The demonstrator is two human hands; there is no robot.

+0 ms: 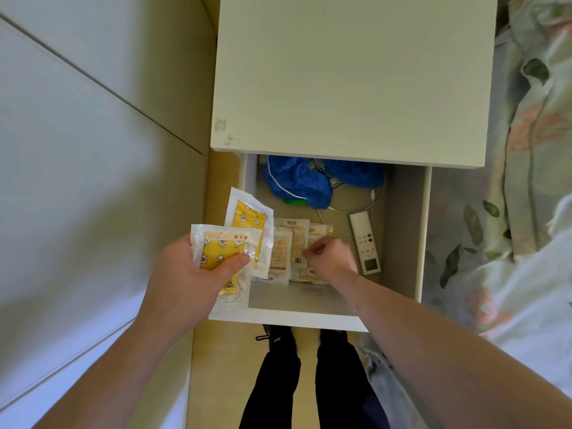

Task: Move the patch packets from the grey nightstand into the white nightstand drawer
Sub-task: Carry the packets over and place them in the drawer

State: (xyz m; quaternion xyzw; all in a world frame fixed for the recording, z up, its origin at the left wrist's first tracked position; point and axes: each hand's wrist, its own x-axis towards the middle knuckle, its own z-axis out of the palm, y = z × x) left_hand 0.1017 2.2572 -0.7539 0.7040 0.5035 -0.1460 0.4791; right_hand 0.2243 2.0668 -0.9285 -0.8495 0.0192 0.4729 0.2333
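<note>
Head view: our left hand [198, 267] grips a fan of yellow patch packets [244, 230] over the near-left corner of the open white nightstand drawer [422, 236]. Our right hand [329, 255], fingers curled, pinches the pale packets [291, 243] lying inside, left of a remote [366, 243]. Blue bag [303, 181] far back.

drawer [422, 230] rear: under nightstand top [349, 78] | packet [291, 252] print: unreadable

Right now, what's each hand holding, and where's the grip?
Left hand holds a fan of clear plastic packets with yellow star-print patches, thumb clamped across their lower ends. Right hand is curled over the beige packets in the white drawer; a grip there cannot be told.
</note>
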